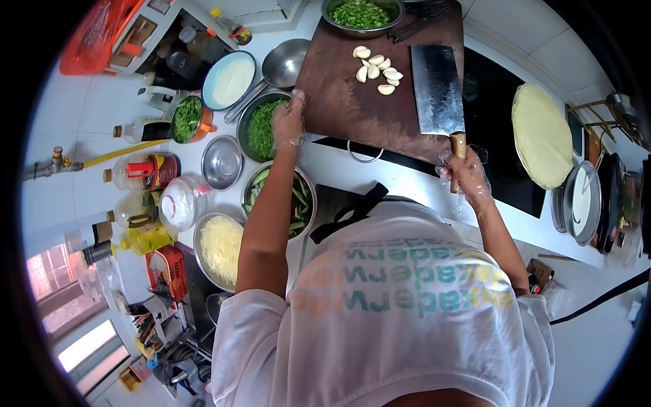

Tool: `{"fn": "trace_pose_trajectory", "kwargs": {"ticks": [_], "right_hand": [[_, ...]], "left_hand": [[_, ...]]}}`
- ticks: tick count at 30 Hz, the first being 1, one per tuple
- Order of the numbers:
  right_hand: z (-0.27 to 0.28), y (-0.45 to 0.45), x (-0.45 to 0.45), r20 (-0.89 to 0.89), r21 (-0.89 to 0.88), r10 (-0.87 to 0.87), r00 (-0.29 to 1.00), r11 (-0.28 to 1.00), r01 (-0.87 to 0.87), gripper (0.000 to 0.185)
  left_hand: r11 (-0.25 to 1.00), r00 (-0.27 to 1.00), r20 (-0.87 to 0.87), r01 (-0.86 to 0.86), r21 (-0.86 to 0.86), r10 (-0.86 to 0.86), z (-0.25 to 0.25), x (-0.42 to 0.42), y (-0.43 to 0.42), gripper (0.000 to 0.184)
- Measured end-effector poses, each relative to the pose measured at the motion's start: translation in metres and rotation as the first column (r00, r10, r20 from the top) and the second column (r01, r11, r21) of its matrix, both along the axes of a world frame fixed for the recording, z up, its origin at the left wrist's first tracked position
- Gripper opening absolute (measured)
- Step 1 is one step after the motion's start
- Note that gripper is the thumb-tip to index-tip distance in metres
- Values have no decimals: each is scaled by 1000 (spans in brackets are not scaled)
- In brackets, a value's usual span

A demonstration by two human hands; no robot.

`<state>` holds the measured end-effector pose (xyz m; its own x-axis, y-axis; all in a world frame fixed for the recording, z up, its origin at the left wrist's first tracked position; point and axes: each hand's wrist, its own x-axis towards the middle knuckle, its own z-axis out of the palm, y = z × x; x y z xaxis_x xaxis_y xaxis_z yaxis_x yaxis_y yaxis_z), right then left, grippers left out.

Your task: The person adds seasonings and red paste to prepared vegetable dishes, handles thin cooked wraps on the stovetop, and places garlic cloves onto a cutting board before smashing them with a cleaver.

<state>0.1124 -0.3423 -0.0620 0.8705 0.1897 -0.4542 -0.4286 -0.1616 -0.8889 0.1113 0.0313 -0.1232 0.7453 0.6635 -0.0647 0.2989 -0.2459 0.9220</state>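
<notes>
My right hand (469,173), in a clear plastic glove, is closed around the wooden handle of a cleaver (435,88). The broad dark blade lies flat over the right side of a brown cutting board (366,112). My left hand (289,123), also gloved, grips the board's left edge, its fingertips partly hidden. Several peeled garlic cloves (374,72) lie on the board, left of the blade. Close beside my left hand stands a metal bowl of chopped green herbs (262,129). At the board's far end is a bowl of chopped green pieces (359,13).
Left of the board are sliced cucumber (300,203), pale shreds (222,247), an empty metal bowl (222,162), a white-filled dish (229,80) and a ladle (285,62). Bottles line the wall. Right, a stack of flat pale wrappers (542,136) rests by a black cooktop (498,129).
</notes>
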Motion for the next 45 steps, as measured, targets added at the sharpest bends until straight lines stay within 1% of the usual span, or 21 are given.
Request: {"fn": "trace_pose_trajectory", "kwargs": {"ticks": [2,3,5,7,8,11,12,13,14,15,16,17,20,21,24,29,31,34,37,40,45], "right_hand": [[-2,-1,1,24,-44,38,999,998,-37,26],[4,1,1,34,-72,36,999,997,-33,27],[10,-3,0,31,-127,27,999,992,-23,29],[20,-4,-5,32,-179,8,999,984,-3,24],[15,-7,-8,14,-193,-31,999,981,33,23],[4,-24,-20,68,-392,-12,998,919,38,29],[0,-31,-26,104,-476,15,994,879,37,31],[-27,-43,-29,329,-498,66,942,859,114,49],[-21,-43,-30,422,-540,112,900,828,150,54],[-14,-42,-32,506,-577,165,847,794,190,59],[-6,-41,-32,579,-610,225,784,757,233,64],[15,-38,-31,356,-641,193,915,762,89,74],[10,-48,-31,386,-625,260,885,779,43,70],[31,-46,-33,175,-621,210,962,781,-58,67],[9,-59,-49,357,-415,121,926,909,41,64],[7,-60,-61,272,-328,38,962,943,55,63],[6,-58,-64,335,-326,45,941,943,71,63],[9,-52,-67,329,-317,31,944,945,79,63],[11,-51,-71,313,-339,49,949,939,63,62],[10,-52,-77,359,-400,140,923,916,17,61],[20,-58,-70,441,-514,292,849,857,-27,58]], "left_hand": [[998,996,-87,27,60,-22,-2,1,5,56],[986,990,-142,17,165,7,-12,2,9,53],[903,998,17,45,427,-58,-21,-5,18,44],[806,995,-94,83,586,-33,3,-8,-3,33],[770,959,-276,134,624,57,42,-13,-17,27],[649,991,76,11,761,-106,75,-28,-53,21],[625,973,68,88,776,-221,75,-26,-65,21],[592,942,62,157,790,-331,76,-23,-77,21],[550,897,56,219,806,-439,76,-18,-86,21],[509,861,147,143,849,-487,62,-8,-94,24],[505,854,113,189,842,-508,58,-1,-101,25],[498,845,77,236,835,-530,64,6,-110,26],[493,799,84,280,824,-595,57,25,-123,26],[493,765,110,290,820,-635,51,31,-123,26],[476,696,113,355,805,-709,54,31,-137,24],[481,573,154,478,735,-805,64,33,-162,20],[492,515,210,506,709,-831,68,31,-167,18],[479,573,133,510,714,-809,60,29,-167,17],[483,729,64,383,788,-682,55,19,-161,19],[509,777,132,264,819,-615,34,7,-125,29],[410,749,-34,399,820,-662,62,-34,-97,46]]}}
